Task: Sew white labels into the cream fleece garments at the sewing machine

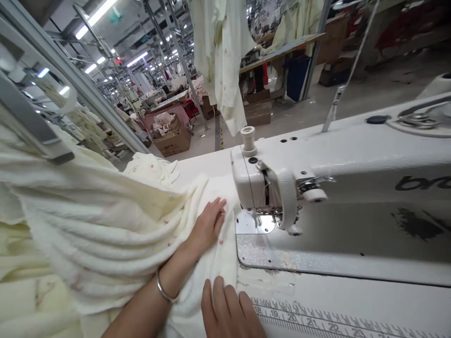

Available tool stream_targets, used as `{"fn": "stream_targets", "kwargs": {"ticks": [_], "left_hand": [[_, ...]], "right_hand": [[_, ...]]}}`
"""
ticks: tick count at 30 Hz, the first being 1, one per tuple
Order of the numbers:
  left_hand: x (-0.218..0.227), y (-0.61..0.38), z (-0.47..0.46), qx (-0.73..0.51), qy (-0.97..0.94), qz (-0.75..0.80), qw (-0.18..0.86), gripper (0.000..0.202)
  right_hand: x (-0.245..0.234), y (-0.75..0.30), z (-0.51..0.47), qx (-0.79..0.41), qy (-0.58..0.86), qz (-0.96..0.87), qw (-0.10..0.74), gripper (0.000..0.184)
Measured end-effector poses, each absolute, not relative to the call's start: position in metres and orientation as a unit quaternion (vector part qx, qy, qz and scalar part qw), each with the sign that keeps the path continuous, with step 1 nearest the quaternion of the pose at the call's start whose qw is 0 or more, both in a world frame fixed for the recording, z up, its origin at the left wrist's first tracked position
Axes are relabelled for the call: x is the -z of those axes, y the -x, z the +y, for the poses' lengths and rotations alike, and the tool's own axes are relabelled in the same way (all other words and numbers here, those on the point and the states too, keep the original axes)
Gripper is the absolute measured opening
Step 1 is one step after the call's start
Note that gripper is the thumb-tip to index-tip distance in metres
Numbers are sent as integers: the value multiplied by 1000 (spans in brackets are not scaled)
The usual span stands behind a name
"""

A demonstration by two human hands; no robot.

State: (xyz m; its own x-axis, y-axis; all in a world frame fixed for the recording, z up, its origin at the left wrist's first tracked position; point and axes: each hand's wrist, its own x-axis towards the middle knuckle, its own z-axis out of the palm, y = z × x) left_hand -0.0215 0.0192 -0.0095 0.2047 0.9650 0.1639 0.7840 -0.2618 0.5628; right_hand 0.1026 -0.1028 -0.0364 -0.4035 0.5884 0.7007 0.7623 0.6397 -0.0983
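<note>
A cream fabric piece (116, 211) with small reddish motifs lies in folds across the left and middle of the sewing table. My left hand (208, 224), with a bangle at the wrist, rests on this cloth just left of the sewing machine (253, 188). Its fingers are loosely stretched toward the needle area, pressing on the cloth rather than wrapped around it. Closer to me, my right hand (230, 312) lies palm down over the cloth's right edge, fingers extended and slightly apart. The metal needle plate (252, 223) shows beside the fabric edge.
A printed ruler strip (310, 321) runs along the table's front. More cream garments (225, 61) hang behind the machine. A metal post (84, 89) slants at upper left. A cardboard box (174, 141) sits on the floor beyond.
</note>
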Motion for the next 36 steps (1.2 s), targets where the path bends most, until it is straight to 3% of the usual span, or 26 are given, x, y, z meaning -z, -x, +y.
{"fn": "stream_targets", "kwargs": {"ticks": [14,17,20,25,28,31,34,36], "left_hand": [[11,18,19,-288,-717,589,235,15],[-4,26,22,-328,-667,629,228,12],[-33,37,15,-373,-601,670,225,21],[-56,27,-27,-267,-573,663,401,19],[-39,11,-47,-252,-539,687,417,18],[-23,4,-54,-290,-538,693,383,20],[-23,7,-56,-340,-520,663,419,24],[-28,12,-58,-368,-499,638,458,28]], "right_hand": [[32,-94,-105,102,389,-838,369,27],[29,-96,-104,90,393,-843,357,29],[27,-95,-101,75,391,-849,346,30],[29,-100,-101,46,362,-860,358,27],[27,-124,-88,-30,308,-862,403,24],[19,-158,-52,-87,303,-856,410,40],[8,-174,-5,-183,331,-878,295,72],[3,-169,21,-253,324,-881,235,74]]}}
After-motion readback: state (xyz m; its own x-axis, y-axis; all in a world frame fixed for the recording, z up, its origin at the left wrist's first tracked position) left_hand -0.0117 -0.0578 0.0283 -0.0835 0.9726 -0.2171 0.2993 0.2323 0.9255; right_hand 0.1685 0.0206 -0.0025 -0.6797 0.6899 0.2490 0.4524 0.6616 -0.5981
